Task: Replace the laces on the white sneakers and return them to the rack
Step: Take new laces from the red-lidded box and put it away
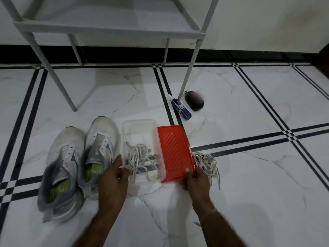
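Two white sneakers without laces stand side by side on the floor at the left. To their right sits a clear plastic box with a bundle of white laces inside. My left hand holds the box's near left corner. A red lid leans tilted on the box's right edge, and my right hand grips its near edge. A second bundle of white laces lies on the floor just right of the lid.
A white shoe rack stands behind, its legs on the marble floor. A blue spray bottle and a dark shoe brush lie by the rack's right leg. Open floor spreads to the right.
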